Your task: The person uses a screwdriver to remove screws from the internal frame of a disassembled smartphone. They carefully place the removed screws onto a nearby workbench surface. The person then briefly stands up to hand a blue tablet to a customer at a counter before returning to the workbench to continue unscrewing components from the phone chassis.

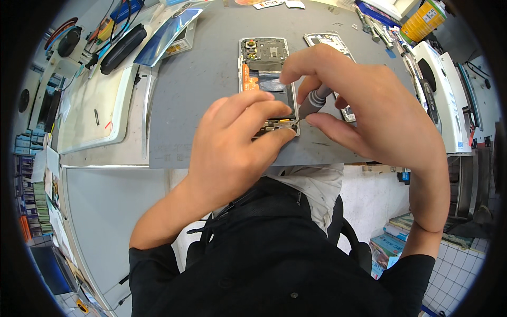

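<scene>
An opened smartphone (272, 58) lies on the grey mat, its camera module at the far end and an orange-marked battery in the middle. My left hand (232, 132) lies over its near part with curled fingers, steadying it; thumb and index tips rest by the near right corner. A grey screwdriver (312, 103) is gripped in my right hand (364, 100), tilted, its tip at that same corner. The exact contact point is too small to make out. Behind my right hand lies a second phone frame (327, 39), partly covered.
The grey work mat (200, 105) covers the bench. At left are a white-edged tray (100, 119), a black case (124, 50) and a blue reflective sheet (166, 37). Tools (369, 26), a yellow can (422, 21) and a white device (438, 95) line the right.
</scene>
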A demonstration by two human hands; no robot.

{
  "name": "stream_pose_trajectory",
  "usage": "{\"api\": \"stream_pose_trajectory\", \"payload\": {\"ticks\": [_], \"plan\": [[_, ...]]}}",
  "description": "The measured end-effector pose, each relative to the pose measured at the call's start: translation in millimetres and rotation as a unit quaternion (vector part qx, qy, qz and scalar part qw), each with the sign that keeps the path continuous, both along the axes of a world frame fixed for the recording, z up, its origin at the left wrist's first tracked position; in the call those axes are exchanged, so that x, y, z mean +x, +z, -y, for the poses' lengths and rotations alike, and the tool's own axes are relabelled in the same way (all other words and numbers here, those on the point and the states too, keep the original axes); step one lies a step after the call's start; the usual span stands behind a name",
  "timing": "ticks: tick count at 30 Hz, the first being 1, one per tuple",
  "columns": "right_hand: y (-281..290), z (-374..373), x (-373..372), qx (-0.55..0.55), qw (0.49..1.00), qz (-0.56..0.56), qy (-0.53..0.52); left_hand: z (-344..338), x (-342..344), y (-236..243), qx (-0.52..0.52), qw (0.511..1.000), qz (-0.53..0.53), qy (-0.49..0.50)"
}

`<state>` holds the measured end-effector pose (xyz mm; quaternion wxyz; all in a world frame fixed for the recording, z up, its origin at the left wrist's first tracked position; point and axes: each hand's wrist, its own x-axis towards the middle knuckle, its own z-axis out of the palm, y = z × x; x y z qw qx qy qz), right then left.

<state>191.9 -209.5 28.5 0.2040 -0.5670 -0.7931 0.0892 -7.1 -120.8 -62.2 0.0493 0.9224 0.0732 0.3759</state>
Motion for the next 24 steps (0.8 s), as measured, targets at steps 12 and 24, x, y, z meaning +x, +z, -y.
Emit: {"api": "stream_pose_trajectory", "payload": {"ticks": [12,24], "plan": [[1,5,0,0.056,0.996,0.071,-0.014,9,-5,-3,-0.016,0.999,-0.024,0.025],[15,6,1,0.06,0.976,0.205,-0.048,8,-4,-3,-0.022,0.999,-0.014,0.019]]}}
